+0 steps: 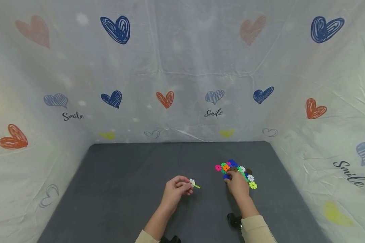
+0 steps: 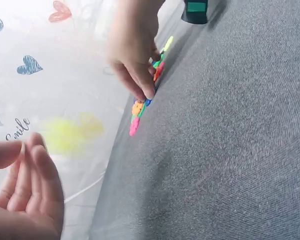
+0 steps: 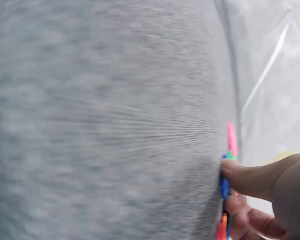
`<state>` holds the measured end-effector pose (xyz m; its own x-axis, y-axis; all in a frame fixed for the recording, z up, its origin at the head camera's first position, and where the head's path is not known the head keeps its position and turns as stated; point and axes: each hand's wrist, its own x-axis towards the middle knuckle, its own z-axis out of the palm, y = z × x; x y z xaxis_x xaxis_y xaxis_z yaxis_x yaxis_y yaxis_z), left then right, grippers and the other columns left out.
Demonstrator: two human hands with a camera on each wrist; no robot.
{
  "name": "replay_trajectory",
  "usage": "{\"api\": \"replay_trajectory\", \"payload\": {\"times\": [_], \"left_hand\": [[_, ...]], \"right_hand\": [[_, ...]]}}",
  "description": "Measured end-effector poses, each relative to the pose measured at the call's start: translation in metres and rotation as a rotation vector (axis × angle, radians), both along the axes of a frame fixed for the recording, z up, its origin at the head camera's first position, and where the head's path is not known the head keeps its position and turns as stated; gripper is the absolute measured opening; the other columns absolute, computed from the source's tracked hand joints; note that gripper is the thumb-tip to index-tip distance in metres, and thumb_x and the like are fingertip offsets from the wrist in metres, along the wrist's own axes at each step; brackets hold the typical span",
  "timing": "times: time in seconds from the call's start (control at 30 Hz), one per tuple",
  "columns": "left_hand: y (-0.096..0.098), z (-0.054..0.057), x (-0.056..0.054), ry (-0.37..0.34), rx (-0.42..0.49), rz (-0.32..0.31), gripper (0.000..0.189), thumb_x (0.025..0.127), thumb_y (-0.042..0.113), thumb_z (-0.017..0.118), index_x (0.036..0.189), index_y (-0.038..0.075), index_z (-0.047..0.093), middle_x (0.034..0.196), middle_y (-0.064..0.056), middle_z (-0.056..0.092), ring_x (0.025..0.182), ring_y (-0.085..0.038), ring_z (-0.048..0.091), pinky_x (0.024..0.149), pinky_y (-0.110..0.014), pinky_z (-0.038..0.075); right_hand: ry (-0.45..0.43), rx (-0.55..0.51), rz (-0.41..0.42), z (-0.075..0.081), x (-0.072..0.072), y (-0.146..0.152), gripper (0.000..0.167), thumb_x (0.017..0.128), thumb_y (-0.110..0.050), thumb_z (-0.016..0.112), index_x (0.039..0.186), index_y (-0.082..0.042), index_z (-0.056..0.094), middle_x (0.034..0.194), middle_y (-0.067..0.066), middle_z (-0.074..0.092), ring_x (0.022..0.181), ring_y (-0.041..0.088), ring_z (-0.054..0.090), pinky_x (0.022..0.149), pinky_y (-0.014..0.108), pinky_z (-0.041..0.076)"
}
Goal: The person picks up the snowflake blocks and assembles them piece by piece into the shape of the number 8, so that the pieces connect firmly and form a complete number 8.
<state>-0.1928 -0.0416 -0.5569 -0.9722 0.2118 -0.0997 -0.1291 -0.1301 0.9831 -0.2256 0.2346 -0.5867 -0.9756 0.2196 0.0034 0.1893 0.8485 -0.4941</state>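
Between thumb and fingers, my left hand (image 1: pixel 177 189) pinches a white snowflake disc (image 1: pixel 192 182) with a yellow-green disc (image 1: pixel 196 186) joined to it. In the left wrist view the left hand (image 2: pixel 30 190) hides these pieces. My right hand (image 1: pixel 238 184) reaches down at the near side of a pile of coloured snowflake discs (image 1: pixel 225 167). Its thumb and fingers pinch a blue disc (image 1: pixel 226 176), which shows in the right wrist view as a thin blue edge (image 3: pixel 224 186) beside the thumb (image 3: pixel 250 177). Part of the pile is covered by that hand.
A pink disc (image 1: pixel 218 167) lies at the pile's left end and a yellow disc (image 1: pixel 253 185) at its right. The pile rests on a dark grey cloth-covered table (image 1: pixel 124 189). Pale curtains (image 1: pixel 182 67) printed with hearts enclose the back and sides.
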Motion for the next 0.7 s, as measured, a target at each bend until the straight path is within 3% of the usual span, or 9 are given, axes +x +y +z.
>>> {"api": "replay_trajectory", "payload": {"times": [0.1,0.27,0.4,0.5,0.57,0.7], "left_hand": [[0.001,0.000,-0.002,0.050,-0.081,0.000,0.025,0.091,0.003,0.070,0.111,-0.008,0.061,0.089,-0.024,0.072,0.075,-0.021,0.070,0.073,-0.036,0.059],[0.007,-0.010,-0.010,0.140,-0.497,0.091,0.022,0.088,0.006,0.073,0.109,0.000,0.069,0.083,-0.009,0.070,0.072,-0.014,0.064,0.063,-0.030,0.052],[0.019,-0.023,-0.013,0.205,-0.746,0.075,0.030,0.084,0.017,0.081,0.110,0.005,0.072,0.084,0.000,0.065,0.071,-0.011,0.058,0.063,-0.032,0.049],[0.028,-0.032,-0.014,0.253,-0.842,0.071,0.032,0.082,0.019,0.084,0.108,0.004,0.073,0.079,0.001,0.062,0.069,-0.012,0.055,0.063,-0.034,0.049],[0.032,-0.037,-0.014,0.275,-0.892,0.106,0.024,0.082,0.017,0.083,0.101,0.005,0.074,0.076,0.002,0.062,0.067,-0.010,0.054,0.062,-0.033,0.048],[0.032,-0.038,-0.011,0.319,-0.856,0.196,0.005,0.086,0.013,0.079,0.087,0.009,0.077,0.074,0.003,0.066,0.064,-0.007,0.054,0.058,-0.028,0.047]], "right_hand": [[-0.007,-0.060,0.005,-0.003,-0.001,0.002,0.035,0.090,-0.017,0.077,0.119,0.000,0.068,0.103,0.017,0.068,0.092,0.031,0.067,0.075,0.048,0.056],[-0.021,-0.105,-0.014,-0.001,-0.001,0.003,0.028,0.087,-0.020,0.081,0.102,-0.003,0.064,0.088,0.010,0.064,0.074,0.023,0.059,0.062,0.039,0.049],[-0.025,-0.103,-0.003,0.003,0.006,-0.005,0.025,0.086,-0.025,0.082,0.092,-0.011,0.062,0.079,0.003,0.060,0.066,0.019,0.053,0.056,0.034,0.040],[0.009,-0.152,0.017,0.003,0.013,-0.018,0.020,0.085,-0.028,0.082,0.091,-0.014,0.068,0.079,-0.001,0.064,0.065,0.015,0.055,0.057,0.033,0.042],[0.056,-0.211,0.033,0.004,0.018,-0.027,0.018,0.084,-0.027,0.083,0.091,-0.015,0.072,0.081,-0.002,0.068,0.067,0.013,0.058,0.060,0.033,0.046],[0.151,-0.342,0.066,0.008,0.030,-0.043,0.016,0.084,-0.025,0.083,0.093,-0.013,0.079,0.081,-0.001,0.074,0.067,0.009,0.062,0.061,0.030,0.052]]}}
